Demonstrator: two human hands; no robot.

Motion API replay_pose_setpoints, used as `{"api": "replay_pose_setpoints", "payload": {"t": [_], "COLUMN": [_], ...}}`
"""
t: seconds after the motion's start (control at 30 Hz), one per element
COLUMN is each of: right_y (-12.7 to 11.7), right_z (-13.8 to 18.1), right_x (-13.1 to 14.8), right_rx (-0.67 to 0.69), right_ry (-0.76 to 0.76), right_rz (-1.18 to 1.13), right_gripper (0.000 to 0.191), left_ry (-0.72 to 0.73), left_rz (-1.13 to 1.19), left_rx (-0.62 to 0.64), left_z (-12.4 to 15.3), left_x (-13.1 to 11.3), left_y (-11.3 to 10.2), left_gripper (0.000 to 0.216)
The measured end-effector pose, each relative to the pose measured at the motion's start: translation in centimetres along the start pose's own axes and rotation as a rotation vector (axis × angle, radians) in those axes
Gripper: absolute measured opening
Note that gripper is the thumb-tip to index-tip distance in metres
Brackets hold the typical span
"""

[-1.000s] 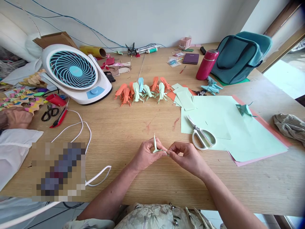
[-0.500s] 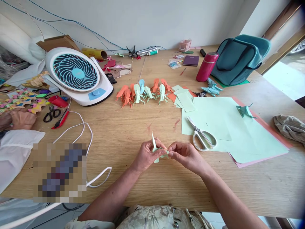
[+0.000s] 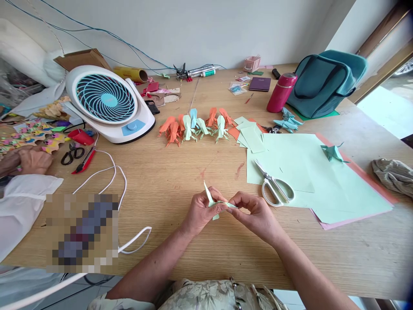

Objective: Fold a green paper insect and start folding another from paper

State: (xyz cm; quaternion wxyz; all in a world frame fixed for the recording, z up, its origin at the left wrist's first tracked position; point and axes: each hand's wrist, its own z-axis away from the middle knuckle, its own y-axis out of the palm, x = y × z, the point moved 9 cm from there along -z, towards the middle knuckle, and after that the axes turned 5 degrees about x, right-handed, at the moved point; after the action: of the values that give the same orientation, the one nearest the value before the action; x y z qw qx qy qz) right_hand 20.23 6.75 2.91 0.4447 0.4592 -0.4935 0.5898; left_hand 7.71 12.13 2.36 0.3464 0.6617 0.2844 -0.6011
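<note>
Green paper fold point(image 3: 215, 202) | left hand point(image 3: 202, 211), right hand point(image 3: 254, 214) pinching it (fingertips meeting)

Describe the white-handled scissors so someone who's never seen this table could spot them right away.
Find the big pale green sheet on the right half of the wooden table. The scissors lie on its near left corner, just beyond the right hand pinching a folded paper piece. Their handles are white, unlike the black-handled pair far left near the fan.
</note>
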Motion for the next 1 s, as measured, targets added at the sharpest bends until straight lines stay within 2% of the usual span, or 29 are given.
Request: {"api": "replay_pose_setpoints", "payload": {"t": [0.2, 0.37, 0.6, 0.77, 1.0], "right_y": [0.7, 0.6, 0.6, 0.9, 0.5], "right_z": [-0.3, -0.4, -0.4, -0.4, -0.3], "right_x": [-0.4, -0.8, -0.4, 0.1, -0.2], "right_rx": [0.126, 0.134, 0.12, 0.142, 0.108], "right_ry": [-0.003, 0.008, 0.078, 0.073, 0.077], "right_rz": [-0.185, -0.191, -0.25, -0.304, -0.305], "right_gripper": [0.024, 0.027, 0.041, 0.038, 0.04], "left_ry": [0.005, 0.042, 0.124, 0.208, 0.142], "left_rz": [-0.007, -0.066, -0.165, -0.185, -0.171], "left_rx": [0.013, 0.038, -0.005, -0.021, -0.029], "left_z": [0.1, 0.1, 0.4, 0.8, 0.7], "left_x": [-0.2, -1.0, -1.9, -2.5, -2.0], "left_y": [-0.1, 0.4, 0.2, 0.3, 0.4], "left_gripper": [0.018, 0.019, 0.02, 0.015, 0.017]}}
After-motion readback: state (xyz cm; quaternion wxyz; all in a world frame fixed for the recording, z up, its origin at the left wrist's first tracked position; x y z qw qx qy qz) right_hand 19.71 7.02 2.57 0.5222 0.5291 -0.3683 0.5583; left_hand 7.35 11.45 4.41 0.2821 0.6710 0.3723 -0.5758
